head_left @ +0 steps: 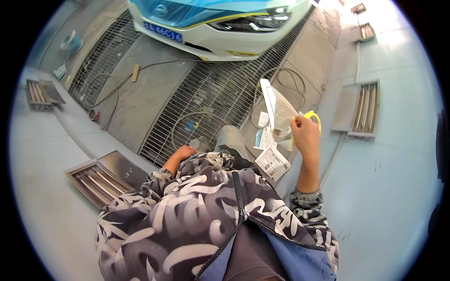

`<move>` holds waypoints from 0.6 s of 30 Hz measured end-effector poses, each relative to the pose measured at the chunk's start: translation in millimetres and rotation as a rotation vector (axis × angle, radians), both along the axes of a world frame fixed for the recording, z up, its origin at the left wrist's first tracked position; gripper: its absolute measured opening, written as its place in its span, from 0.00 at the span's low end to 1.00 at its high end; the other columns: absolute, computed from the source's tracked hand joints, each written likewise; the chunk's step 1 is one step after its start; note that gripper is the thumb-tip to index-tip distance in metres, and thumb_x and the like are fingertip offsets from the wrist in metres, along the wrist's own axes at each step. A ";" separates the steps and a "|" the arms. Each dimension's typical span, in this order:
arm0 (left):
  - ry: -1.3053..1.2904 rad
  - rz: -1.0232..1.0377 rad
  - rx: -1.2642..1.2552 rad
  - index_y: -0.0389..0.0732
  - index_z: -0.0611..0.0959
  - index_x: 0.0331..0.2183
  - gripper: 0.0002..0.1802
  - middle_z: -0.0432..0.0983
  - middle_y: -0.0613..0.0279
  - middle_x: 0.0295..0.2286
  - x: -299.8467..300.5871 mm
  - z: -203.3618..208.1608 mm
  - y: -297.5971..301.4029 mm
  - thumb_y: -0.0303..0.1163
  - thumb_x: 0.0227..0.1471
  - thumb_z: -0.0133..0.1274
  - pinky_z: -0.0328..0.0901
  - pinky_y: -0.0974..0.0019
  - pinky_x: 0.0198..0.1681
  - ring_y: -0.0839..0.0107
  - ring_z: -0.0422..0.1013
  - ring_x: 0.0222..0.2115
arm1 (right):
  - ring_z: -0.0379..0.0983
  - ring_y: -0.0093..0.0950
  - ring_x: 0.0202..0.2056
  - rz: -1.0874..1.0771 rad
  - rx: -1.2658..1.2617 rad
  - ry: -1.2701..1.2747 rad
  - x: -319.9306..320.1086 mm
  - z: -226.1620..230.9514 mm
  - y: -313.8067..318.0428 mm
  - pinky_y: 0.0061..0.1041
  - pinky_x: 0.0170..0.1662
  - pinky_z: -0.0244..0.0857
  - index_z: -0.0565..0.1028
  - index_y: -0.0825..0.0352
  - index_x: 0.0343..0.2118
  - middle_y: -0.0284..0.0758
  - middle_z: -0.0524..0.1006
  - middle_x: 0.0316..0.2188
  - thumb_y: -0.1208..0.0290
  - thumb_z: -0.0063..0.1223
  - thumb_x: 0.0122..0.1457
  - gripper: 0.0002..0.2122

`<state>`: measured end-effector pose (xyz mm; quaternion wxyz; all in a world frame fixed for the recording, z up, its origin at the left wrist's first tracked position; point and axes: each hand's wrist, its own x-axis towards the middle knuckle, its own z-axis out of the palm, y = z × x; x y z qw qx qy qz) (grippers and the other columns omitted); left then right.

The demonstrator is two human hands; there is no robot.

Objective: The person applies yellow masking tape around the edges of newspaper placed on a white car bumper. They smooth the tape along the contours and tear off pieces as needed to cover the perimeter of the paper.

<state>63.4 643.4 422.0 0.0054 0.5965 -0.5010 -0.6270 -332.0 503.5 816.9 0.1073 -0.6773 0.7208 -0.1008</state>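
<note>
My right hand (305,135) is raised at the right, its fingers closed on a roll of yellow masking tape (316,115). Most of the roll is hidden behind the hand, and a thin yellowish strip hangs just below the fingers. Beside the fingertips is a white-edged sheet of translucent masking material (279,108); whether the hand touches it I cannot tell. Lower down, my left hand (183,152) rests by my left leg, its fingers loosely laid out and nothing visible in them.
Ahead stands a white car (234,45) with blue film over its hood. Floor grating (187,98) runs beneath it. Hoses (117,89) coil across the floor. Printed papers (273,163) lie by my right leg. A blue bucket (71,42) stands far left; vented metal panels line both walls.
</note>
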 end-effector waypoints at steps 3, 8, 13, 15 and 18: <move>0.028 0.164 -0.060 0.40 0.86 0.35 0.16 0.82 0.53 0.32 16.0 -7.3 7.6 0.40 0.52 0.52 0.69 0.61 0.41 0.61 0.77 0.34 | 0.76 0.42 0.27 0.042 -0.010 -0.164 63.2 -17.7 -50.7 0.37 0.33 0.69 0.80 0.66 0.28 0.43 0.79 0.23 0.64 0.56 0.54 0.10; 0.031 0.325 -0.095 0.39 0.86 0.34 0.17 0.81 0.55 0.27 48.6 -11.7 1.6 0.40 0.53 0.50 0.67 0.61 0.35 0.65 0.75 0.29 | 0.76 0.35 0.22 0.195 0.095 -0.340 151.8 -64.3 -115.9 0.31 0.30 0.69 0.80 0.67 0.30 0.40 0.79 0.23 0.63 0.56 0.55 0.11; 0.025 0.482 -0.082 0.41 0.85 0.38 0.16 0.79 0.62 0.24 103.6 -8.5 -39.4 0.40 0.54 0.49 0.66 0.66 0.32 0.73 0.72 0.26 | 0.76 0.44 0.25 0.512 0.065 -0.286 246.8 -93.6 -183.1 0.38 0.32 0.69 0.80 0.66 0.29 0.44 0.79 0.22 0.65 0.55 0.55 0.10; 0.000 0.559 -0.079 0.42 0.84 0.40 0.16 0.79 0.64 0.24 128.3 -3.4 -53.4 0.38 0.55 0.49 0.65 0.67 0.31 0.74 0.71 0.25 | 0.75 0.44 0.26 0.602 0.056 -0.358 292.9 -96.8 -205.1 0.41 0.32 0.68 0.77 0.66 0.25 0.43 0.77 0.21 0.65 0.53 0.55 0.10; -0.150 0.741 -0.174 0.40 0.82 0.43 0.15 0.77 0.66 0.24 157.8 55.7 -118.6 0.35 0.55 0.51 0.64 0.71 0.30 0.78 0.69 0.24 | 0.75 0.44 0.24 0.686 0.085 -0.394 353.9 -106.4 -248.1 0.42 0.30 0.68 0.77 0.65 0.27 0.44 0.76 0.19 0.65 0.54 0.56 0.09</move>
